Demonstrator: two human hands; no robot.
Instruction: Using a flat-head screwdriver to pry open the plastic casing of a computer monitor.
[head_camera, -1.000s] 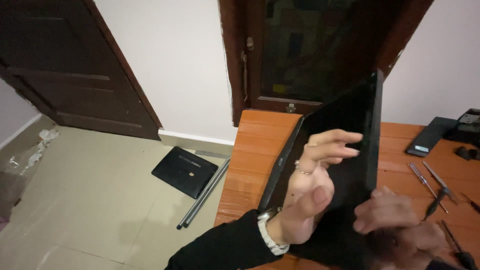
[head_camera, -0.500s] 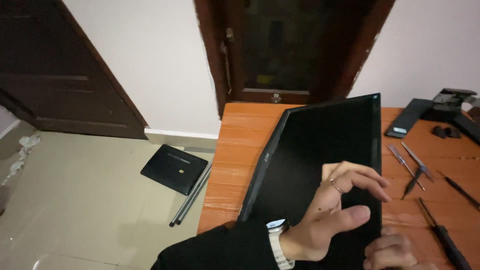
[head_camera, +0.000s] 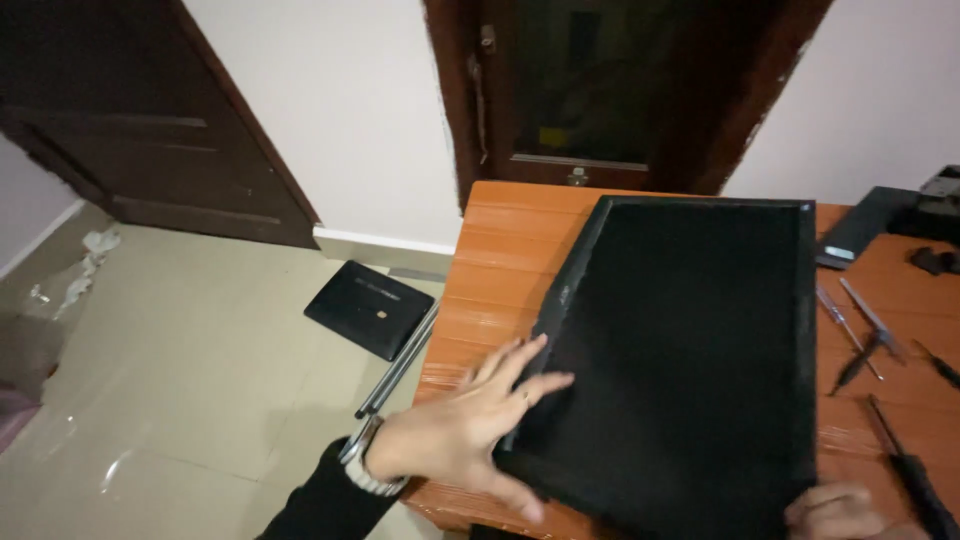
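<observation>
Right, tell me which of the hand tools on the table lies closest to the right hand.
The black-handled screwdriver at the table's lower right edge: its handle ends just beside the right hand holding the black panel. The thin silver-shafted tools lie farther up.

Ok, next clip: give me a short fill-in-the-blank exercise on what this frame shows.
1. The left hand rests with spread fingers on the near-left corner of the black ____.
2. The panel lies on a wooden table whose colour is ____.
3. The screwdrivers lie on the table to the ____ of the panel.
4. The small black laptop lies on the ____.

Missing words: panel; orange; right; floor
</observation>
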